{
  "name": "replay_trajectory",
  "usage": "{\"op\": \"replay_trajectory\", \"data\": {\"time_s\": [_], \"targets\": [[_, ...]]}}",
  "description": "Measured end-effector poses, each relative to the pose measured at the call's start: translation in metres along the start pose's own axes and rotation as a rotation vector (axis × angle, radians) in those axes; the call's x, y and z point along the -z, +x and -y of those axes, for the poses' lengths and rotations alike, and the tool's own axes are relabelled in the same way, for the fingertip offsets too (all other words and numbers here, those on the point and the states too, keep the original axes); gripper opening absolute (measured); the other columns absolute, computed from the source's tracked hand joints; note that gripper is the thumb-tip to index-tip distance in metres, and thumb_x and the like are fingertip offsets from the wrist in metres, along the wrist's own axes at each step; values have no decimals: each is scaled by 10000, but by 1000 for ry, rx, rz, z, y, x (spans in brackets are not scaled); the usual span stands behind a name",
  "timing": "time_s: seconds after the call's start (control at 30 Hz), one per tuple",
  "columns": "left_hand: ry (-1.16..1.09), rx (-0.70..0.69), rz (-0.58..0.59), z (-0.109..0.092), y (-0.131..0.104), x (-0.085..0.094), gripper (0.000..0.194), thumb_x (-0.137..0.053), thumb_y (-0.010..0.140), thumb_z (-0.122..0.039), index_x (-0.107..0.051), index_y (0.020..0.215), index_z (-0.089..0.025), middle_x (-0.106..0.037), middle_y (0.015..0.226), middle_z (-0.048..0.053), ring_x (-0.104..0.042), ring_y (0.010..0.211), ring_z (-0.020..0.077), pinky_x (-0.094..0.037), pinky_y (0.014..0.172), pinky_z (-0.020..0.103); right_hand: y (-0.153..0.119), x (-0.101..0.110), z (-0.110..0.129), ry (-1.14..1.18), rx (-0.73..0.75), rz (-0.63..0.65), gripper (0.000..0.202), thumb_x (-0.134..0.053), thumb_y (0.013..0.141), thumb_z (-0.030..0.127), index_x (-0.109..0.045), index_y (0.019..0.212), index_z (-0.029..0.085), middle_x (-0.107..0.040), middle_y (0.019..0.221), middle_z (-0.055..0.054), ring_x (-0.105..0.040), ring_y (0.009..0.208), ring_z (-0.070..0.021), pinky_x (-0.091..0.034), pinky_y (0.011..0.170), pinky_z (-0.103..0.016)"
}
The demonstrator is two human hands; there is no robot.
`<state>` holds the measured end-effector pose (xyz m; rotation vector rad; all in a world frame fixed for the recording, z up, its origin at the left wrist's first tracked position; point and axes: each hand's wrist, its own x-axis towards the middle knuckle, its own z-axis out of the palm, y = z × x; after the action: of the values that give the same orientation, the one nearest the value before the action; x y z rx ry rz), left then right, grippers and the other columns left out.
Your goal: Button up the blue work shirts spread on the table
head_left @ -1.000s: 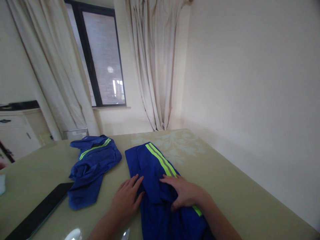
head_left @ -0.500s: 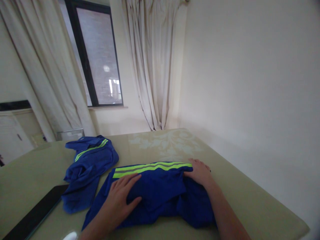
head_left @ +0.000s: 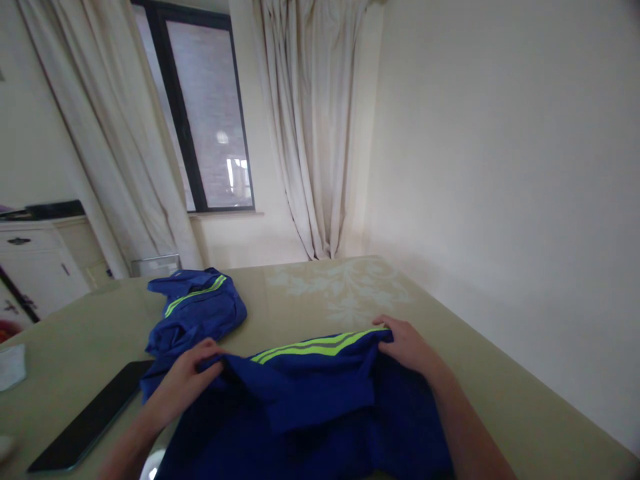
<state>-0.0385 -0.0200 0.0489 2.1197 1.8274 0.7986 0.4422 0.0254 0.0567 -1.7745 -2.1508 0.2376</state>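
Note:
A dark blue work garment (head_left: 320, 400) with a yellow-green and grey reflective stripe lies before me at the table's near side, its upper edge lifted. My left hand (head_left: 197, 370) pinches that edge near its left corner, thumb and fingers closed on the cloth. At the striped band's right end, my right hand (head_left: 407, 340) grips the fabric, thumb in front and fingers behind. Between the hands the cloth sags in a loose fold. Which part of the garment is held cannot be told. Beyond my left hand lies a second blue garment (head_left: 205, 310) with a similar stripe, crumpled.
A flat black slab-like object (head_left: 93, 417) lies at the left on the glossy greenish table (head_left: 500, 373). Whitish items sit by the left edge. A wall (head_left: 500, 167) borders the table's right side; curtains (head_left: 320, 133) and a window (head_left: 207, 113) stand behind.
My left hand has gone from lying on the cloth to pinching its edge farther left. The garment's upper edge is raised and folds toward me. The view has shifted slightly left.

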Motion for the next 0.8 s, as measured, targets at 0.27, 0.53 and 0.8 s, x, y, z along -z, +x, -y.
{"op": "replay_trajectory", "data": {"time_s": [0.27, 0.53, 0.8], "targets": [[-306, 256, -436, -2, 23, -41, 679, -464, 951, -550, -362, 1530, -211, -785, 979, 80, -751, 983, 268, -596, 847, 388, 23, -22, 14, 34, -233, -585, 271, -460, 977, 340, -631, 1130, 196, -681, 1012, -105, -652, 907, -256, -465, 801, -351], [-78, -66, -243, -7, 14, -49, 546, -526, 941, -579, -566, 1344, -212, -698, 1266, 119, -644, 1199, 296, -493, 1073, 501, 14, -54, 36, 139, 89, -198, 316, -530, 944, 342, -651, 1207, 215, -660, 1271, -100, -603, 1191, -241, -442, 1026, -343], [-31, -159, -1, -22, 1, -42, 351, -446, 934, -272, -725, 1146, -249, -752, 1142, 63, -684, 1095, 261, -503, 1034, 428, 21, -67, 40, -50, 28, -149, 825, -602, 877, 348, -223, 1608, 336, -213, 1695, -51, -241, 1523, -275, -227, 1164, -476]]}}
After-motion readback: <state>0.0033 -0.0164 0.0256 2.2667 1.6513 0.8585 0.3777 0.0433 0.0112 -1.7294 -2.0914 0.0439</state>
